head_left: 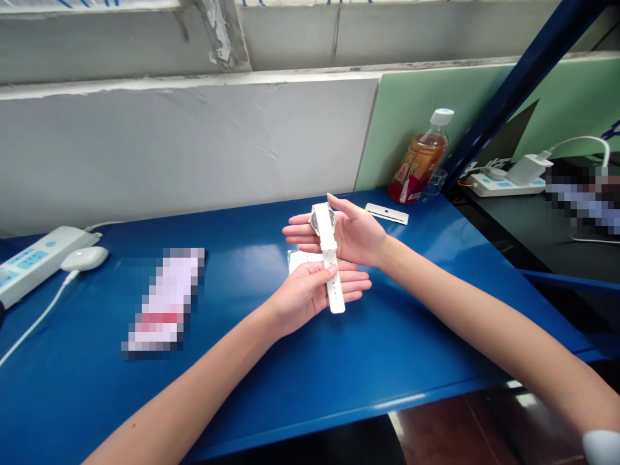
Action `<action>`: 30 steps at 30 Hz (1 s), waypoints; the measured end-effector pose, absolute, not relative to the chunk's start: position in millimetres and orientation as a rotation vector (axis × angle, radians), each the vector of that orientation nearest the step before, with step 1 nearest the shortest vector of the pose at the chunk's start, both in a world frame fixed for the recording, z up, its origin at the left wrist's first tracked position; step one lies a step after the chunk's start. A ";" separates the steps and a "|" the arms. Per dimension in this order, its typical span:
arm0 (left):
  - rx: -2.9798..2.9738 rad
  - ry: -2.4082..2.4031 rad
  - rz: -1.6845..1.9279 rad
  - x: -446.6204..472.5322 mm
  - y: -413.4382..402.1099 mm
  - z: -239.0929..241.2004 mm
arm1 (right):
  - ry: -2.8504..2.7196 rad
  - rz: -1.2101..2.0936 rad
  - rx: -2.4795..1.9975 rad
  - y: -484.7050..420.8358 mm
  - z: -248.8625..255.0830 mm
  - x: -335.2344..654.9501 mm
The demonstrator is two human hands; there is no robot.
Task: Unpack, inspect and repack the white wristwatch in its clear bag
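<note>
A wristwatch with a white strap and a round silver case lies stretched between my two hands above the blue table. My right hand is palm up with its fingers spread, and the watch case rests across them. My left hand sits below it, thumb pressed on the lower strap and fingers beneath, pinching it. The strap's free end hangs past my left fingers. A small clear plastic bag lies on the table under the hands.
A bottle of amber drink stands at the back right, with a white card beside it. A power strip and a white charger with its cable lie at left. A blurred-out packet lies left of centre. A blue shelf post rises at right.
</note>
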State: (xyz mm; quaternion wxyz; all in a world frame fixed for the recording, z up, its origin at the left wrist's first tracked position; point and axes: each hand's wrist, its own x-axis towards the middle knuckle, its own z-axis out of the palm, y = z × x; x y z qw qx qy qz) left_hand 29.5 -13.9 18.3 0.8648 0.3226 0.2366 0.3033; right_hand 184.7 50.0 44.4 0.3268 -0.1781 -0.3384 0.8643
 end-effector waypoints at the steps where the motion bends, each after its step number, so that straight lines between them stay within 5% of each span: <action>1: 0.677 0.493 0.631 29.4 -13.8 18.1 | -0.882 2.265 -0.469 49.9 44.4 184.5; 30: 0.700 0.522 0.630 29.5 -11.7 22.6 | -0.800 2.272 -0.471 50.6 44.0 182.5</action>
